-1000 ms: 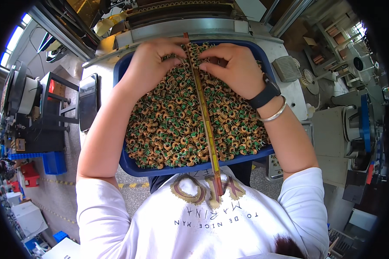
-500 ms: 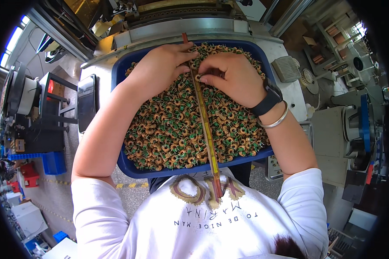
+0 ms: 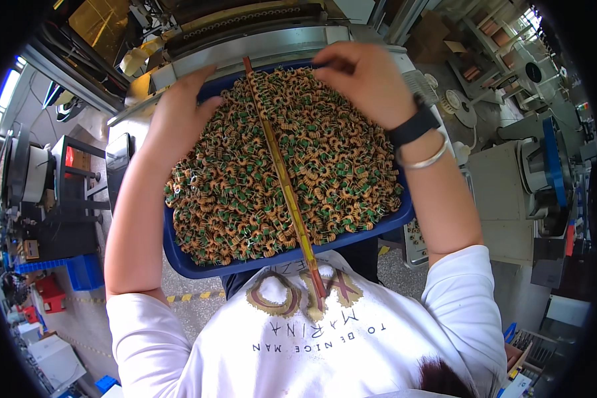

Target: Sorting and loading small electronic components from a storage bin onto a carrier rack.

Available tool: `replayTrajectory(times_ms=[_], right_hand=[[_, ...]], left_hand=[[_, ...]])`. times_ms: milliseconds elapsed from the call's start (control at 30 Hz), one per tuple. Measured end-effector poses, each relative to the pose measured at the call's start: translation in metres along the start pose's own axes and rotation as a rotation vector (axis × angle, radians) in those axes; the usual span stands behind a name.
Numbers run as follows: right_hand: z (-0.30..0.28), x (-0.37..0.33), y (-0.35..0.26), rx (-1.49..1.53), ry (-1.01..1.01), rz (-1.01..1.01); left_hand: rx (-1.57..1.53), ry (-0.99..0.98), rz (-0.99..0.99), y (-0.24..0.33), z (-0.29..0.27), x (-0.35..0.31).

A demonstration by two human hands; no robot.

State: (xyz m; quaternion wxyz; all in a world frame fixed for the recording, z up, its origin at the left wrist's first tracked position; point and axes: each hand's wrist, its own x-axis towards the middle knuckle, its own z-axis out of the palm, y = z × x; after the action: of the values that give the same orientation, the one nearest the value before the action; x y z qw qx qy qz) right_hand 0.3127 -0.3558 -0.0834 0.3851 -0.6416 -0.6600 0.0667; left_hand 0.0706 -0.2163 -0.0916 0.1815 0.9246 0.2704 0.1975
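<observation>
A blue bin (image 3: 209, 270) is heaped with small toroidal coils (image 3: 239, 192), wound in copper-coloured wire with green parts. Across the heap, from the far rim to my shirt, lies a long narrow yellowish tube (image 3: 282, 174) with reddish ends. My left hand (image 3: 182, 109) is at the bin's far left corner, thumb and fingers apart; whether it touches the rim I cannot tell. Over the far right part of the bin, my right hand (image 3: 365, 83) is raised off the tube. Its fingers are curved, slightly blurred and apart from the thumb, with nothing visible between them.
Beyond the bin stands a machine with a metal front rail (image 3: 259, 48). A black flat tray (image 3: 118, 159) lies left of the bin, and a metal tray (image 3: 414, 242) holding small parts is at its right. Shelving and equipment stand on both sides.
Both hands have left the tube and moved apart, the left toward the bin's far left corner, the right up and away. The bin and tube now appear farther left and slightly turned.
</observation>
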Motion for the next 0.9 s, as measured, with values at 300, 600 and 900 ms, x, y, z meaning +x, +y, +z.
replayTrajectory(times_ms=[300, 600, 900], right_hand=[[-0.001, 0.005, 0.051, -0.455, -0.096, 0.125], [0.001, -0.008, 0.040, -0.289, -0.067, 0.068], [0.031, -0.013, -0.030, 0.300, -0.201, 0.017]], left_hand=[[0.322, -0.194, -0.100, 0.000, 0.001, -0.014], [0.029, -0.068, -0.096, -0.002, 0.000, -0.012], [-0.041, 0.030, 0.271, 0.028, 0.006, -0.020]])
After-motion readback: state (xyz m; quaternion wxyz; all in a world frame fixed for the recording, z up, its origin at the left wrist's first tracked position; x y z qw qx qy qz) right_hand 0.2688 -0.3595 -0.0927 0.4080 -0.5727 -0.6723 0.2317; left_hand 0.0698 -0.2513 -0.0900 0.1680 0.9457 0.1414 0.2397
